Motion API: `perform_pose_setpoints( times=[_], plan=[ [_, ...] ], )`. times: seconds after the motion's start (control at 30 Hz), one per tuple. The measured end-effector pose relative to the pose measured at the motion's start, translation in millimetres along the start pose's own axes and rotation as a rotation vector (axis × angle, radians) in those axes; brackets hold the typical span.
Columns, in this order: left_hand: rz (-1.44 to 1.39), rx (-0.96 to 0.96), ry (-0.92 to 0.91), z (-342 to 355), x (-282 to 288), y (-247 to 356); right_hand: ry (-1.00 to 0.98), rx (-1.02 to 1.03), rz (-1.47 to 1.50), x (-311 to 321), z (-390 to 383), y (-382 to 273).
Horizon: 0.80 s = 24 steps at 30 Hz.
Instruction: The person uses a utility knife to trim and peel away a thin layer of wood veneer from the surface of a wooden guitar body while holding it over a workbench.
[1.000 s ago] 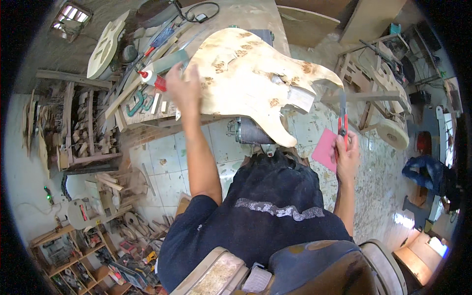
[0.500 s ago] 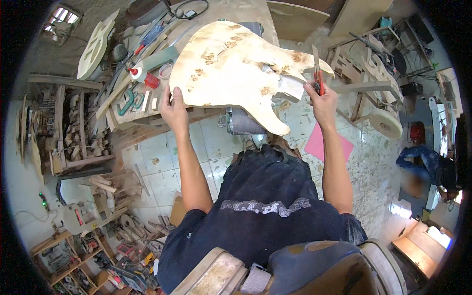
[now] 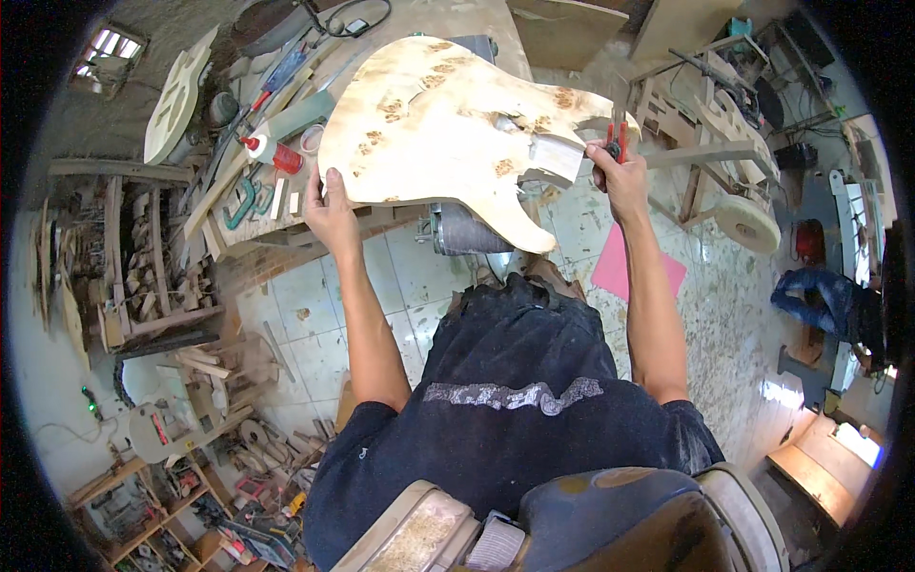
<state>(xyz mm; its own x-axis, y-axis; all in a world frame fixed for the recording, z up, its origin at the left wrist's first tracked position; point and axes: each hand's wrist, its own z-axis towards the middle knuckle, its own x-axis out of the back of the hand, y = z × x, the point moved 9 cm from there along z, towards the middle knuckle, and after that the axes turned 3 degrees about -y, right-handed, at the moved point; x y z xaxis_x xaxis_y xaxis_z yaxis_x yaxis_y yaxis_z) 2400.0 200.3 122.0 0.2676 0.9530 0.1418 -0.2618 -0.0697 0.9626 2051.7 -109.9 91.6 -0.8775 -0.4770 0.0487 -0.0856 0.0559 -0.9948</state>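
A pale electric guitar body (image 3: 424, 148) with brown burl spots is held up over the workbench's near edge. My left hand (image 3: 332, 212) is closed on its lower left rim, thumb on the top face. My right hand (image 3: 621, 181) is closed around a red-handled knife (image 3: 618, 143), beside the neck end and the far horn. The knife points away from me, and its blade is smeared. Whether my right fingertips also touch the wood I cannot tell. Beneath the body, a dark cylinder (image 3: 462, 232), perhaps a sanding drum, shows in part.
On the cluttered workbench (image 3: 434, 21) lie a red glue bottle with a white cap (image 3: 272, 153), a green clamp (image 3: 250, 202) and wood strips. Another guitar body (image 3: 181, 100) stands at left. A pink sheet (image 3: 637, 267) lies on the floor. At far right is another person's blue-trousered leg (image 3: 815, 300).
The guitar body has shifted slightly left, with my left hand still on its rim. My right hand and the knife have moved slightly up, and the blade now looks blurred.
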Motion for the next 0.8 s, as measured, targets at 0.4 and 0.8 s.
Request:
perform_pose_setpoints(
  times=[0.4, 0.8],
  plan=[
    [-0.034, 0.027, -0.017, -0.4, 2.5, -16.5, -0.059, 0.017, 0.005, -1.5, -8.1, -18.8],
    [-0.046, 0.04, -0.032, 4.3, 3.1, -25.2, -0.103, 0.043, -0.046, -4.9, 3.4, -15.2]
  ],
)
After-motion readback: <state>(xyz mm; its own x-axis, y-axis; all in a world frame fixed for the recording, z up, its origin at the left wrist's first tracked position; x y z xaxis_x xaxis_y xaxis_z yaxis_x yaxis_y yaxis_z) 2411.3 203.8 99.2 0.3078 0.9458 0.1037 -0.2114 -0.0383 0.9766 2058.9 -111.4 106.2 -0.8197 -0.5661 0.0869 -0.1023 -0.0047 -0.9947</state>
